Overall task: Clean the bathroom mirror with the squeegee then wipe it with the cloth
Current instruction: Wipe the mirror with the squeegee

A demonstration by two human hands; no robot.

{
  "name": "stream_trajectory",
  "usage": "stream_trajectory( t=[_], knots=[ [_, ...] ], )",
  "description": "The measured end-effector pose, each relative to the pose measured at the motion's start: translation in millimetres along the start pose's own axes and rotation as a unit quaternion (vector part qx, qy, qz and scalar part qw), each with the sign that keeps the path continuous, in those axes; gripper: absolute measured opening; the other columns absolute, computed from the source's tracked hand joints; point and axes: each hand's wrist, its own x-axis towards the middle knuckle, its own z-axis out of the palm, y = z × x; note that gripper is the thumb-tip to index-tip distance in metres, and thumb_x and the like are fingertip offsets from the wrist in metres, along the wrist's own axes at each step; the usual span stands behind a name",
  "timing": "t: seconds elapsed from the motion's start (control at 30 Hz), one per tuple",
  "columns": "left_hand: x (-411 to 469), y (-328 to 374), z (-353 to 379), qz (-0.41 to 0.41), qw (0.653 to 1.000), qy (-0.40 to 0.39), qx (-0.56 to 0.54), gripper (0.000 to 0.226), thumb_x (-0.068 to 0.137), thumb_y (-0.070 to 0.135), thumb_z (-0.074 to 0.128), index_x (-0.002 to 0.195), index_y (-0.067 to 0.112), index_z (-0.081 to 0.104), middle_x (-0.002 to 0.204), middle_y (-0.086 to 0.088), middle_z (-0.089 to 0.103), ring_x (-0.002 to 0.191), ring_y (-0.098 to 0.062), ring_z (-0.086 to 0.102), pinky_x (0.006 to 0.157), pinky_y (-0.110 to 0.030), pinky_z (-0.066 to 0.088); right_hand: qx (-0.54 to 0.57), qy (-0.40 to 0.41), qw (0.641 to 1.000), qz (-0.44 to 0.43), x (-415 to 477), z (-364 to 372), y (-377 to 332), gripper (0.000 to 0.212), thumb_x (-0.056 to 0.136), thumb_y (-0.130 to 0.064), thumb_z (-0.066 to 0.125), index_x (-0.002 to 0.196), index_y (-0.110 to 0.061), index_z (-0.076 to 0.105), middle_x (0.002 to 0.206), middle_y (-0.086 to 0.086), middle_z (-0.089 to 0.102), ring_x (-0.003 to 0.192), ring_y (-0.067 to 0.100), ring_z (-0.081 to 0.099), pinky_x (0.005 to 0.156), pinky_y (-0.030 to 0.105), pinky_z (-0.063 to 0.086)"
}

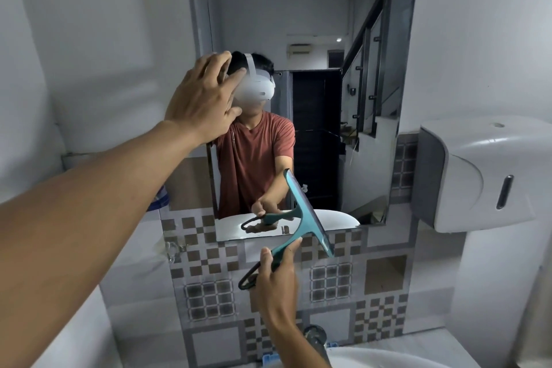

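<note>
The right hand [276, 284], low in the centre of the frame, was closed in a firm grip on the teal handle of the squeegee [301, 224], thumb laid along the shaft and a dark hanging loop trailing below the fist. The blade stood tilted, running from the lower part of the mirror [322, 39] down past its bottom edge onto the patterned tiles [331, 281]; whether the rubber edge was pressed to the glass could not be told. The left hand [203, 98], at centre left, was spread open and held nothing, its fingers at the left edge of the mirror, apparently steadying. A white dispenser [466, 176] hung on the wall at the right, and part of a basin [388, 358] showed at the bottom. No cloth was in view.

The squeegee step appeared to be in hand. To do it well, the blade would want to start at the top, lie flat along its full length, keep even pressure on a straight downward pull, and overlap each pass slightly, so that no streaks remain for the cloth.
</note>
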Motion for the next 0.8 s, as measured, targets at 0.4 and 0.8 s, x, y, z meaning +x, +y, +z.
stream_trajectory(
  t=[0.4,0.8],
  knots=[
    [-22.1,9.7,19.8,-0.013,0.999,-0.001,-0.045,0.073,0.084,0.033,0.073,0.147,0.011,0.044,0.154,-0.018,0.035,0.140,-0.037,0.033,0.113,-0.049,0.038,-0.207,-0.090,0.971,-0.083,-24.9,21.6,24.8,0.089,0.105,-0.032,0.047,0.149,-0.036,-0.031,0.098,-0.001,0.069,0.075,0.007,0.062,0.072,0.025,0.057],
    [-33.3,15.5,24.2,-0.028,0.999,0.025,-0.032,0.063,0.084,0.032,0.074,0.139,0.009,0.052,0.151,-0.018,0.038,0.135,-0.038,0.039,0.109,-0.048,0.042,-0.402,-0.146,0.900,-0.082,-27.2,-24.5,44.0,0.086,0.106,-0.034,0.044,0.147,-0.033,-0.032,0.106,0.004,0.068,0.081,0.015,0.066,0.075,0.030,0.060]
  ],
)
